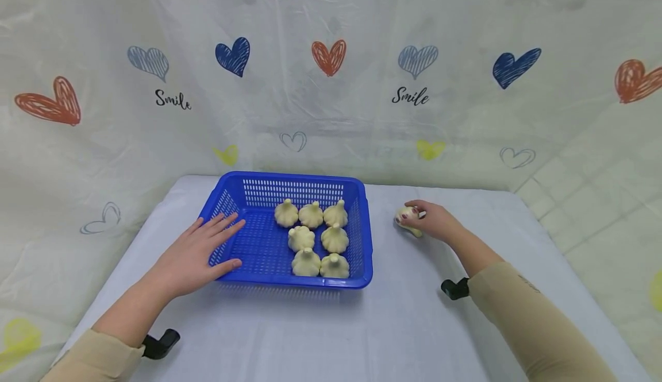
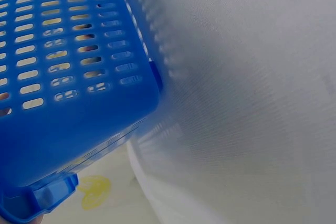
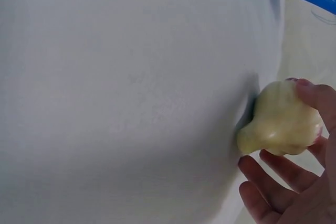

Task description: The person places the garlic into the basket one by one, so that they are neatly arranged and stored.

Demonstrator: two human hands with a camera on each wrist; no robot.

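Note:
A blue plastic basket (image 1: 289, 281) holds several whitish garlic bulbs (image 1: 335, 238) in its right half. My left hand (image 1: 191, 255) lies over the basket's left rim with its fingers spread and straight. In the left wrist view the slotted basket wall (image 2: 79, 108) fills the upper left, and only a bit of skin shows under its rim. Right of the basket, my right hand (image 1: 434, 219) pinches a garlic bulb (image 1: 407, 214) low over the table. The right wrist view shows this garlic bulb (image 3: 283, 121) between thumb and fingers, its stem pointing to the lower left.
A white cloth covers the table (image 1: 414, 313). Behind it hangs a pale sheet (image 1: 362, 129) printed with hearts and the word Smile. Dark wrist mounts (image 1: 161, 344) stick out at both sleeves.

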